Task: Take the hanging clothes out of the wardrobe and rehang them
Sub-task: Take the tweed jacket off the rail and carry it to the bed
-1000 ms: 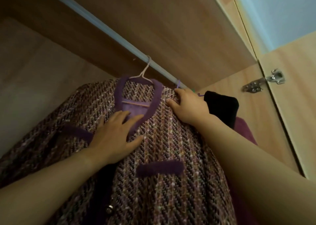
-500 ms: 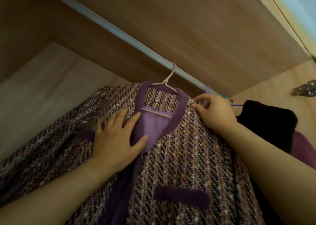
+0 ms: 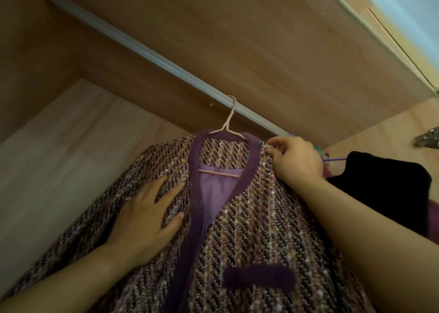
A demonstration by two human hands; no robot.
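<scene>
A purple tweed jacket (image 3: 249,220) with dark purple trim hangs on a pink wire hanger (image 3: 229,120), whose hook sits over the grey wardrobe rail (image 3: 147,53). My left hand (image 3: 147,220) lies flat and spread on the jacket's left front panel, fingers apart. My right hand (image 3: 294,160) pinches the jacket's fabric at the right shoulder, just beside the collar and close under the rail.
A black garment (image 3: 384,189) hangs to the right on a purple hanger (image 3: 335,165), with a maroon piece behind it. The wooden top panel (image 3: 237,27) is close above the rail. A light wardrobe wall (image 3: 59,158) stands at the left.
The view has tilted and shifted, so the jacket sits further right and lower. My left hand slid left off the collar opening onto the left panel. My right hand stays at the shoulder.
</scene>
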